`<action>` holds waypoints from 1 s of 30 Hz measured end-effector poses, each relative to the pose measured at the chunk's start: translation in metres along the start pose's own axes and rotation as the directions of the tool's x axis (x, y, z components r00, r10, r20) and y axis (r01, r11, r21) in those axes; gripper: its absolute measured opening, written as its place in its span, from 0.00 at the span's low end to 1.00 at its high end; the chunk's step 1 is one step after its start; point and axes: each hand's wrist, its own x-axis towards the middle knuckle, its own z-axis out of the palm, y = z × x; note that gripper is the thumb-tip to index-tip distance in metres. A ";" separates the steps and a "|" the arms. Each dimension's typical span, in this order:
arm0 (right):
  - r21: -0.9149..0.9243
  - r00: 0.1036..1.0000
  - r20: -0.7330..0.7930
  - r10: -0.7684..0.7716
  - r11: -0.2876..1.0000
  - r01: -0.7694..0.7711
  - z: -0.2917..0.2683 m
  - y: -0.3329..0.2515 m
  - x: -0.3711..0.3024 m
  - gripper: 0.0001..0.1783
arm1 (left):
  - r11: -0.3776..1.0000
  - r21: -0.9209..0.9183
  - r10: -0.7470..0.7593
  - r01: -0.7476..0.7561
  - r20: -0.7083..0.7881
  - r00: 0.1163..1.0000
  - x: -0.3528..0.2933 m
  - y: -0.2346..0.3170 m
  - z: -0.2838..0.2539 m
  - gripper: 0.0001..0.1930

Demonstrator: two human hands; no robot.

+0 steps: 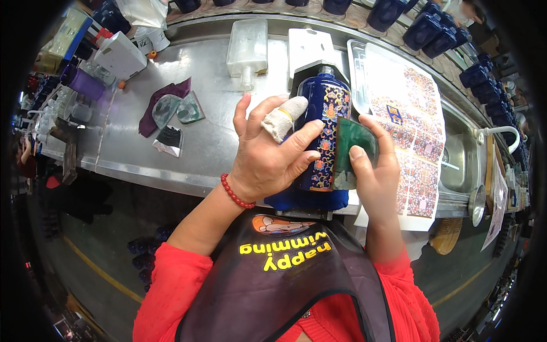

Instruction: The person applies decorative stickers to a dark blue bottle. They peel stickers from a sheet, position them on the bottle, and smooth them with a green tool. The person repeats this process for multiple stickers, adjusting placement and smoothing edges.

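A dark blue ceramic bottle (327, 105) with a coloured patterned strip down its side lies on a black stand at the metal table's (216, 142) near edge. My left hand (268, 154) rests on the bottle's left side, a white cloth wrapped around one finger, a red bead bracelet on the wrist. My right hand (373, 176) presses a green flexible scraper pad (353, 145) against the patterned strip on the bottle's right side.
A sheet of patterned decals (413, 137) lies in a tray to the right, beside a sink (458, 165). Clear plastic bottle moulds (248, 48), a purple cloth (165, 100), spare green pads and a foil pouch (169, 141) lie on the table. Several blue bottles (439, 34) stand along the back.
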 end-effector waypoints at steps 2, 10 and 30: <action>0.017 1.000 0.002 0.006 1.000 -0.006 0.000 0.001 -0.001 0.26 | 1.000 -0.016 0.026 -0.026 0.010 1.000 0.000 0.001 0.001 0.19; -0.018 1.000 -0.007 -0.010 1.000 0.010 -0.001 0.002 -0.002 0.26 | 0.998 -0.055 -0.020 0.018 -0.043 0.999 0.008 -0.003 0.002 0.13; -0.007 0.994 -0.031 -0.108 0.994 0.108 0.000 0.015 0.000 0.25 | 0.893 -0.368 -0.271 0.260 0.023 0.962 0.034 -0.008 0.021 0.10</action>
